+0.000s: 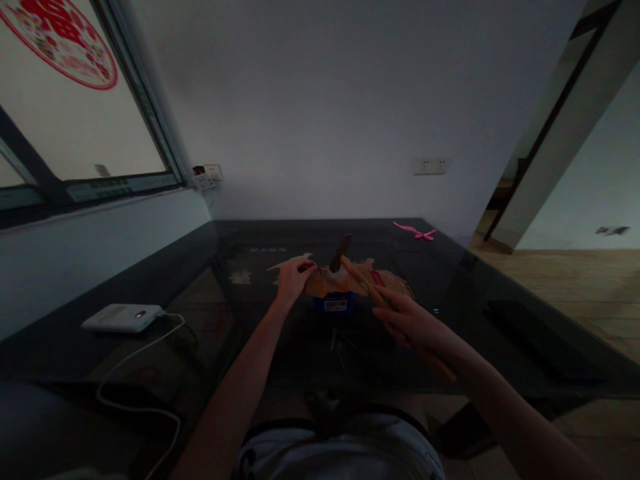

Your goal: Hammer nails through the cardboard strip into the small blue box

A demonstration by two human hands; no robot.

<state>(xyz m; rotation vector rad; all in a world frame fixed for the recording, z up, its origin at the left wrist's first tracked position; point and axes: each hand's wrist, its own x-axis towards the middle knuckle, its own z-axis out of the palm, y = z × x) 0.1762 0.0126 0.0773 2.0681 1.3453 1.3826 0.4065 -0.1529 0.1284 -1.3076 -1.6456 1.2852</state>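
My right hand [400, 315] is wrapped round the long wooden handle of a hammer [360, 277]. Its dark narrow head [341, 252] points up and away, over a tan, rough-edged piece [330, 283] of uneven shape. That piece rests on a blue box [334, 303] with a pale label. At the left end of the tan piece, my left hand [293, 280] has its thumb and fingers pinched together; whatever they hold is too small to make out. Woven, sack-like material with a red mark [385, 280] shows behind the hammer handle.
Thin nail-like metal pieces [333, 340] lie on the dark glossy table [230, 360] near me. A white power bank [125, 318] with a cable is at left. A pink ribbon-like item [417, 233] lies at the back right, a dark flat object [540, 340] at right.
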